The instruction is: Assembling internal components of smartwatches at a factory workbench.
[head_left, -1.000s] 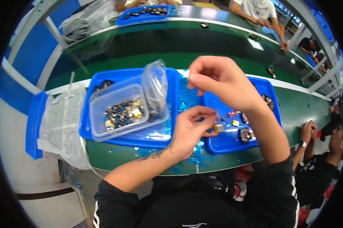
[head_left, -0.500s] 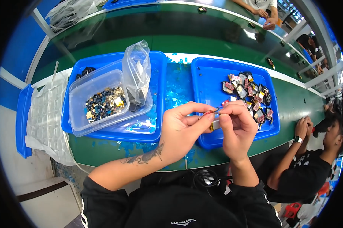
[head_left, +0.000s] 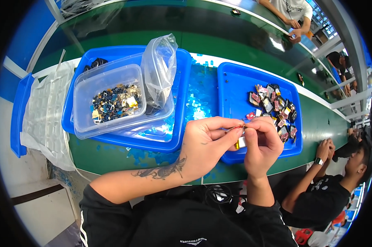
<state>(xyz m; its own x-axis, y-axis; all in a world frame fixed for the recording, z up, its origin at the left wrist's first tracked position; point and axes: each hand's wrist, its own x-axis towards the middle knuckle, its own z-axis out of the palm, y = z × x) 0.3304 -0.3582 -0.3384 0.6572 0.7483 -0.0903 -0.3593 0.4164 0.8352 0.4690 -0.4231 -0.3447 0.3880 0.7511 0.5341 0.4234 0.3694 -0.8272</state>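
1. Two bare hands, your left hand and right hand, meet over the near left part of the right-hand blue tray, perhaps so that anything dropped lands inside.
2. Your left thumb and forefinger are closed in a pinch on a small red piece; your right ones pinch at its darker right end, though the fingertips hide the exact contact.
3. Just below, between your thumbs, sits a yellow-and-silver block; whether it hangs or is gripped by hidden fingers cannot be told.
4. You probably hold tip to tip because the piece is so small, which leaves it in your sight.
5. Toward that tray's right side lies a heap of black and pink parts, seemingly handy for your right hand. Loose bits fill a clear container in the left-hand blue tray, likely to prevent scattering.
6. Your left forearm slants in from lower left, thumb side up; your right forearm rises steeply, its fingers curled leftward.
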